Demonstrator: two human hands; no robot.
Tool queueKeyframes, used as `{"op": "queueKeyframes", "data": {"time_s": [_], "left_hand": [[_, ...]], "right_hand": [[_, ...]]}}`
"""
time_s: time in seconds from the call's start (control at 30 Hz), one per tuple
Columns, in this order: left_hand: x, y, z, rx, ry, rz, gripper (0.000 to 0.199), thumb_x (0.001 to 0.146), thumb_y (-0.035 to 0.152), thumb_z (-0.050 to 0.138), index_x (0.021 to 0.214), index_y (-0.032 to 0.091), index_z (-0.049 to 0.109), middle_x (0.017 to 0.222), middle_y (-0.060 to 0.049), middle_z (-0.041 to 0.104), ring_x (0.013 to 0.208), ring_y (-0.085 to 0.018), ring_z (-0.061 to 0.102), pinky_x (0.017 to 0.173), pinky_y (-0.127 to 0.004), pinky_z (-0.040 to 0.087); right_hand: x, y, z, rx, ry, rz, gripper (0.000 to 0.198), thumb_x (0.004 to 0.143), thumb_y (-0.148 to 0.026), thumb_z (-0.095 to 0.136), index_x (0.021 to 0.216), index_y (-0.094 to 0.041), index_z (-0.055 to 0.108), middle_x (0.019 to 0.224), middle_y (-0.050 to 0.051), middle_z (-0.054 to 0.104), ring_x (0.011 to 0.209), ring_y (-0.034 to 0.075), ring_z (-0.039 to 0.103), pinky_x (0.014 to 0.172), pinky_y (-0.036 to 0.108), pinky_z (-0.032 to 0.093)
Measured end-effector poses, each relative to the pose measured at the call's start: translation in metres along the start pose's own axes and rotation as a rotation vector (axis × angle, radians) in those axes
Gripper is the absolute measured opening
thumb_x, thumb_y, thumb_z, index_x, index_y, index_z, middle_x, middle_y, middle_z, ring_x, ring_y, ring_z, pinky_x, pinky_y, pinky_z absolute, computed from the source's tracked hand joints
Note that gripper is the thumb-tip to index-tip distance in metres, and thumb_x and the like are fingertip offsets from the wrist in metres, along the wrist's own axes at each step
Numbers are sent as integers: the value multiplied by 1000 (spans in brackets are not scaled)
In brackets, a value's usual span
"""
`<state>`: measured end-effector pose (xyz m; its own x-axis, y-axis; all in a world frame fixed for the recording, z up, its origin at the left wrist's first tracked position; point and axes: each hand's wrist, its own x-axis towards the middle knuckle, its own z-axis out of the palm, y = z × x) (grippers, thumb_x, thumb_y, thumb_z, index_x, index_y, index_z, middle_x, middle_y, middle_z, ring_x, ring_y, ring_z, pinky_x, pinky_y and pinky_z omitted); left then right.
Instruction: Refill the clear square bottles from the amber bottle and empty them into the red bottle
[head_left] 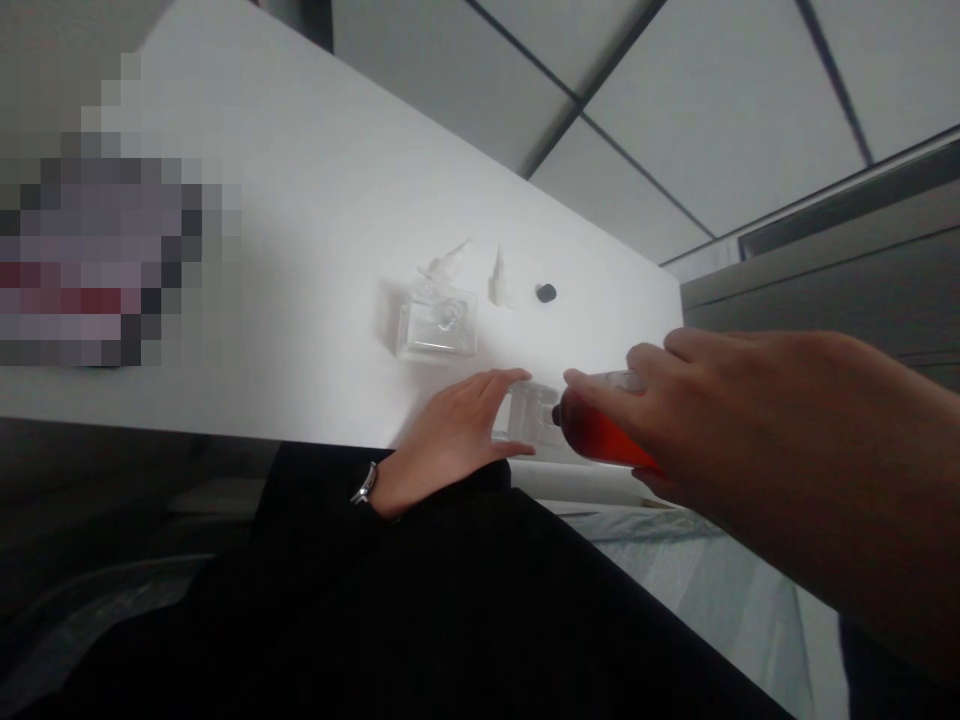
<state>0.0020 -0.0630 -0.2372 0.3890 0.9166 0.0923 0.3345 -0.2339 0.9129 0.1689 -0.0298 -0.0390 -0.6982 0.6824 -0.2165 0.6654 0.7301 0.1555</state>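
My left hand (465, 420) is closed around a small clear square-sided bottle (526, 415) near the table's front edge, thumb on one side and fingers on the other. My right hand (697, 410) grips a bottle of red liquid (600, 425), tipped over with its dark neck at the clear bottle's mouth. Whether liquid is flowing cannot be made out. Just beyond my left hand is a second clear square bottle (435, 328). Behind it lie a translucent pointed top (448, 264) and another pointed white piece (499, 285). A black cap (546, 293) rests to their right.
The white table (300, 250) runs from the left to a corner at the right. A blurred-out, pixelated object (97, 260) is at its left end. Grey panels (675, 90) stand behind the table's far edge. Dark clothing covers my lap below the front edge.
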Motion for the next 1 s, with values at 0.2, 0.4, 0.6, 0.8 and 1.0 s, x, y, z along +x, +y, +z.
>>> {"op": "queueKeyframes", "data": {"time_s": [0.2,0.4,0.6,0.8,1.0], "left_hand": [[0,-5,4,34,19,-3,77,84,46,89,149,25,52,141,-8,70,128,-30,69,110,-44,54],[2,-2,6,94,47,-29,77,83,44,90,147,21,54,141,-11,70,126,-31,70,108,-46,56],[3,-6,10,130,89,4,78,81,45,91,146,22,53,143,-11,69,127,-31,70,108,-46,57],[2,-7,9,156,84,6,76,84,45,89,146,23,51,146,-11,67,134,-29,66,115,-48,54],[0,-4,8,181,96,-40,72,85,38,87,145,23,52,151,-13,64,141,-31,62,122,-52,48]], "right_hand": [[1,16,-6,-134,-201,-187,31,99,-57,53,91,-38,76,72,9,66,69,29,61,62,46,43],[-10,20,-9,-213,-170,-161,25,103,-41,53,104,-31,76,75,6,69,67,25,63,54,38,37],[-35,36,13,-134,-81,-95,40,99,-41,63,137,-32,68,95,6,78,78,28,70,59,37,47],[-63,50,63,58,66,50,71,87,-36,79,153,-33,55,123,10,78,98,32,75,79,44,61],[-88,58,119,536,235,233,75,87,-41,80,156,-31,53,137,12,73,114,35,74,94,51,62]]}}
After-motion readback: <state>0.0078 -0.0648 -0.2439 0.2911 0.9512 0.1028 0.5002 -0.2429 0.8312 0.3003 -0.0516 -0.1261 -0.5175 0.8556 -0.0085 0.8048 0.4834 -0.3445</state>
